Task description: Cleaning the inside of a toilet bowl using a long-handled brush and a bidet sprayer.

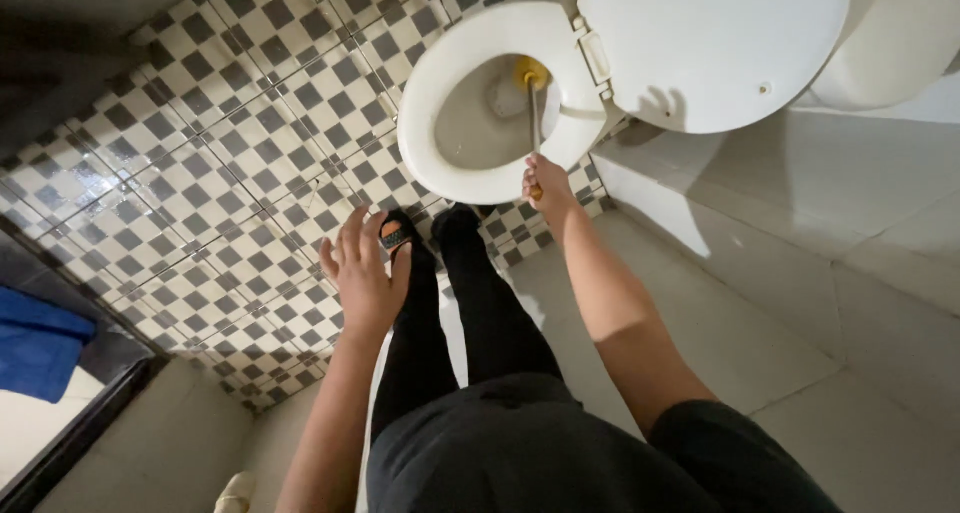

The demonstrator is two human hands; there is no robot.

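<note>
Floor [230, 143] in checked tile is spreading out to the left of the right hand's grip, giving way to plain pale tile nearer the person. Toilet [500, 103] is standing just beyond that grip, seat down and lid [715, 43] tipped back against the cistern. The bowl, as far as can be seen, is looking pale and mostly clean, though the shaded side nearest the grip is too dark to judge.

The person is standing over it in dark trousers, feet just short of the pedestal, below and to the left of the grip. A blue cloth [40, 338] is lying far off to the left, well apart from both hands.

The right hand [548, 185] is clenching the near end of a brush [533, 73], whose thin handle is running straight away from the grip over the seat rim and down into the bowl. Its yellow head is sitting at the far inner wall, near the hinge side, above the water.

The left hand [365, 268] is hanging released, fingers spread, holding nothing, level with the grip and well to its left.

Judging by this, scrubbing is under way: the brush is working the far wall, while the near wall, the rim, the seat and the lid are showing no sign of being dealt with yet.
</note>
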